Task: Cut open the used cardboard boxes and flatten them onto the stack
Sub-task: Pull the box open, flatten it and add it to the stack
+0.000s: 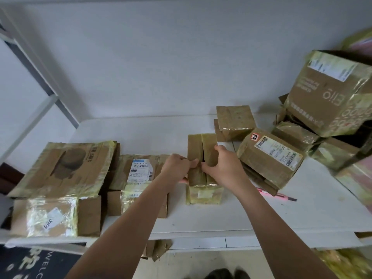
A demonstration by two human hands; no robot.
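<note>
A small taped cardboard box (204,193) stands in the middle of the white table (261,214), its two top flaps raised. My left hand (177,166) pinches the left flap at the centre seam. My right hand (223,164) grips the right flap, thumb at the seam and fingers curled over its outer edge. Flattened boxes form a stack (64,168) at the left. A pink utility knife (281,196) lies on the table to the right of my right forearm.
A flattened box with a shipping label (138,178) lies between the stack and the small box. Several unopened boxes sit at the right: a labelled one (271,158), a small one behind (235,121), a large tilted one (330,93). A dark mat (30,262) lies on the floor.
</note>
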